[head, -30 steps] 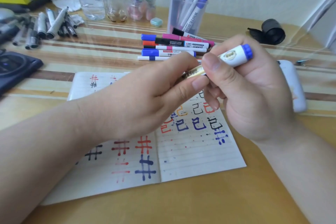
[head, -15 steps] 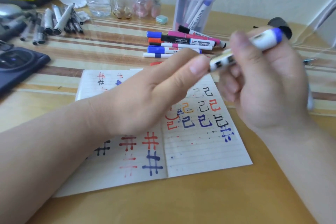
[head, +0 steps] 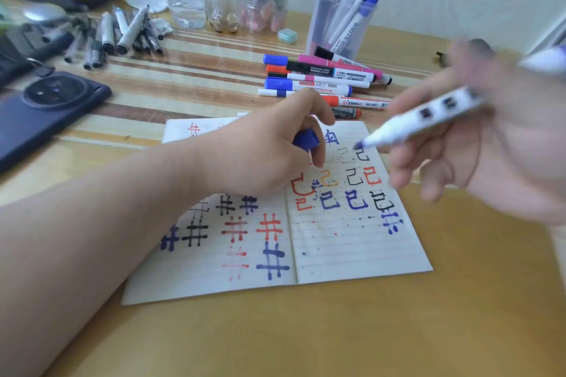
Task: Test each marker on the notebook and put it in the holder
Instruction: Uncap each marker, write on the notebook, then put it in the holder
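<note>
Left hand [head: 266, 147]: fingers curled around a blue cap [head: 306, 139], heel resting on the open notebook [head: 352, 248]. Right hand [head: 490, 138]: motion-blurred, fingers closed on an uncapped white marker [head: 428, 115]. The marker slants down to the left, with its blue tip over the upper part of the right page. Contact with the paper cannot be confirmed. Both pages carry red, blue and black test marks. Beyond the notebook, loose markers [head: 321, 79] lie side by side on the table [head: 337, 330]. Behind them stands the clear holder [head: 340, 18], with several markers upright inside. Far left: a dark phone [head: 46, 110] and a heap of grey pens [head: 122, 34].
</note>
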Demonstrator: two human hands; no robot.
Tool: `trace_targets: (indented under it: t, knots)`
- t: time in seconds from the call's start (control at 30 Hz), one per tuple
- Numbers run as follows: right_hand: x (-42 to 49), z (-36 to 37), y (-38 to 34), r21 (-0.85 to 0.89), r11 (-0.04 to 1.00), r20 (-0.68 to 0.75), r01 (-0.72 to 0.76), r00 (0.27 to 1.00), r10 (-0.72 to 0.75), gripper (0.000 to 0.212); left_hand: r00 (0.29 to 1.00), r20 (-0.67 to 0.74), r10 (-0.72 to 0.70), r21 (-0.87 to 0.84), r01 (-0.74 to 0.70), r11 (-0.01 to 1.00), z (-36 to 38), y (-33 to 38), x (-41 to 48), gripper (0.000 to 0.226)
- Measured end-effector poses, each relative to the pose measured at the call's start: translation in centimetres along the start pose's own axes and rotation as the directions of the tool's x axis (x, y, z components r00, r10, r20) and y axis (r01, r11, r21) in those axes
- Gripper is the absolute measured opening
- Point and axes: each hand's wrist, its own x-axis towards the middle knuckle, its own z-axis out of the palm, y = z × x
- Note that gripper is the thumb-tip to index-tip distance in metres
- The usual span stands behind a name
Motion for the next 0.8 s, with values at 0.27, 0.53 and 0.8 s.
trace_targets:
  t: [0.27,0.53,0.8]
  knots:
    - [-0.4,3.5,4.6,-0.073,0.997,0.108,0.012,0.994,-0.004,0.007,0.999,-0.014,0.046,-0.008,-0.047,0.999,-0.4,-0.2,0.0,0.064]
    - [-0.3,2.8,5.8,-0.137,0.988,-0.009,0.066,0.998,-0.068,0.006,0.982,-0.149,0.118,0.102,-0.103,0.989,0.3,-0.3,0.4,0.038]
    - [-0.1,3.2,5.7,-0.177,0.984,0.009,0.033,0.999,-0.032,0.008,0.972,-0.186,0.141,0.123,-0.119,0.985,0.2,-0.3,0.5,0.035]
